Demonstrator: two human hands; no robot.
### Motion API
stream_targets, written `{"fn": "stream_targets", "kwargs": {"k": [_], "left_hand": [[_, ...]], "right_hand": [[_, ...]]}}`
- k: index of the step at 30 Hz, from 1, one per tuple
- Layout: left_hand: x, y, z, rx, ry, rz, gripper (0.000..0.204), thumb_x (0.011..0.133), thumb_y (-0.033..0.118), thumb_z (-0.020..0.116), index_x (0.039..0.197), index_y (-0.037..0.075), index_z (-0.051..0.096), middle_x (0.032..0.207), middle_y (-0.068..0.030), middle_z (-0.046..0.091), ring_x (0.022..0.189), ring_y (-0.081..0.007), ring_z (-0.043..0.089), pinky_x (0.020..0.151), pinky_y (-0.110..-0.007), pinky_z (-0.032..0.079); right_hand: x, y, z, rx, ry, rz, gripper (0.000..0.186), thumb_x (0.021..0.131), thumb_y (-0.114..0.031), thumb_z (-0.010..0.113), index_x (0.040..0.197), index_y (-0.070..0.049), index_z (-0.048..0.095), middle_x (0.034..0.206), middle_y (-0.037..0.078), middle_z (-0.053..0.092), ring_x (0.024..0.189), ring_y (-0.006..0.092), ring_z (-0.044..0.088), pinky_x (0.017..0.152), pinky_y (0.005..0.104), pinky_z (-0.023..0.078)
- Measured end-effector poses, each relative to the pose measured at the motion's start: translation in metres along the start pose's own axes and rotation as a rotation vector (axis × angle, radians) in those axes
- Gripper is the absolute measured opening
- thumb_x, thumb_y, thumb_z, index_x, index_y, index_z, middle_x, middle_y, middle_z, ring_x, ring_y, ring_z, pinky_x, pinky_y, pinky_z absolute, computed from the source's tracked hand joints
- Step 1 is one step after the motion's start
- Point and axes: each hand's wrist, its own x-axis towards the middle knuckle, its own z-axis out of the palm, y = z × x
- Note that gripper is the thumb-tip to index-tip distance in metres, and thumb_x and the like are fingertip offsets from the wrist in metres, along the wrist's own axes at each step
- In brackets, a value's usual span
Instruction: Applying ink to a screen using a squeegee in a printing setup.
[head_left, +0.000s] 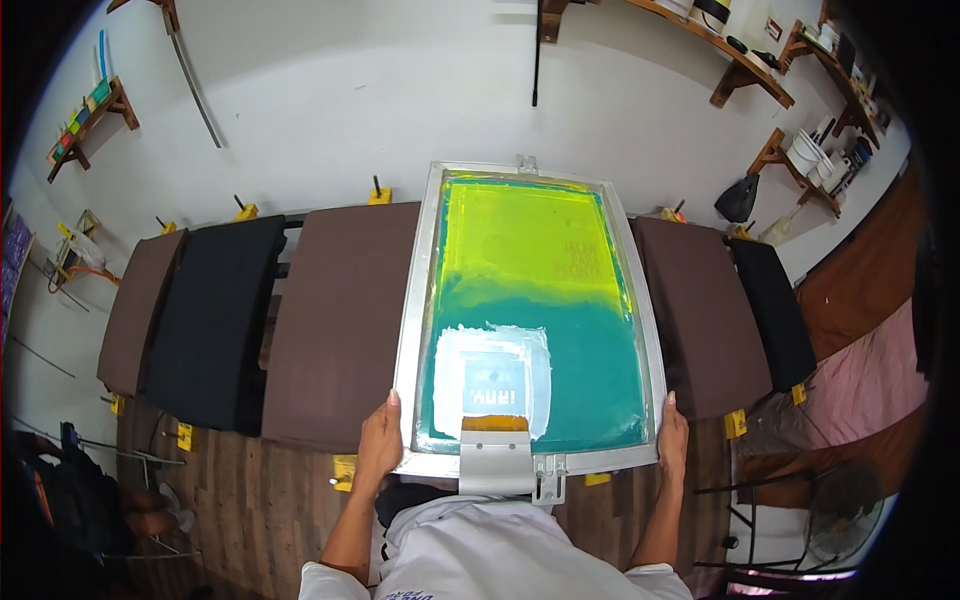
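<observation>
Left hand (380, 438) and right hand (674, 440) grasp opposite sides of an aluminium screen-printing frame (410, 335), grips partly closed; it shows between brown pallets (345, 320), a squeegee (497, 464) at its near end.

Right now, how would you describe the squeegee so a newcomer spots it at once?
Find the large silver-framed screen held between the left hand and the right hand. Overlapping its near edge, just left of a slotted bracket, is the squeegee. Its broad grey body and amber strip set it apart from the narrower bracket.
</observation>
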Motion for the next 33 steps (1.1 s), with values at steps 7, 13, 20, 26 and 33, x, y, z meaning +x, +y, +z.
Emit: {"fn": "stream_targets", "kwargs": {"k": [7,13,20,26,33], "left_hand": [[0.034,-0.060,-0.134,0.065,0.002,-0.036,0.070,0.105,0.052,0.031,0.095,-0.011,0.060,0.084,-0.0273,0.063,0.081,-0.0322,0.062,0.078,-0.044,0.046],[0.072,-0.114,-0.210,0.048,0.026,-0.076,0.076,0.103,0.059,0.032,0.096,-0.010,0.062,0.082,-0.0215,0.063,0.078,-0.0222,0.055,0.076,-0.040,0.046],[0.082,-0.157,-0.246,0.083,0.010,-0.171,0.080,0.103,0.061,0.029,0.112,-0.010,0.064,0.102,-0.0245,0.067,0.095,-0.0301,0.061,0.090,-0.038,0.045],[0.078,-0.184,-0.254,0.083,-0.024,-0.146,0.077,0.104,0.059,0.030,0.104,-0.011,0.063,0.091,-0.0214,0.063,0.082,-0.0266,0.054,0.081,-0.038,0.045],[0.082,-0.198,-0.241,0.083,0.001,-0.089,0.074,0.105,0.056,0.029,0.107,-0.009,0.065,0.095,-0.0244,0.067,0.084,-0.0275,0.059,0.080,-0.041,0.046]], "right_hand": [[-0.080,-0.037,0.112,-0.124,0.008,-0.043,0.067,0.101,-0.055,0.045,0.097,0.009,0.064,0.078,0.016,0.062,0.078,0.0180,0.052,0.075,0.0399,0.045],[-0.120,-0.096,0.198,-0.190,-0.052,-0.109,0.064,0.102,-0.051,0.042,0.096,0.009,0.063,0.086,0.029,0.064,0.081,0.0376,0.061,0.079,0.0477,0.044],[-0.148,-0.102,0.257,-0.350,-0.097,-0.241,0.068,0.105,-0.047,0.029,0.095,0.010,0.063,0.097,0.037,0.062,0.099,0.0557,0.055,0.087,0.0565,0.041],[-0.170,-0.099,0.269,-0.340,-0.099,-0.206,0.068,0.106,-0.047,0.028,0.098,0.011,0.064,0.094,0.037,0.062,0.096,0.0549,0.057,0.085,0.0544,0.043],[-0.173,-0.090,0.269,-0.304,-0.014,-0.194,0.069,0.106,-0.048,0.029,0.096,0.012,0.062,0.085,0.036,0.061,0.088,0.0527,0.060,0.079,0.0516,0.045]]}}
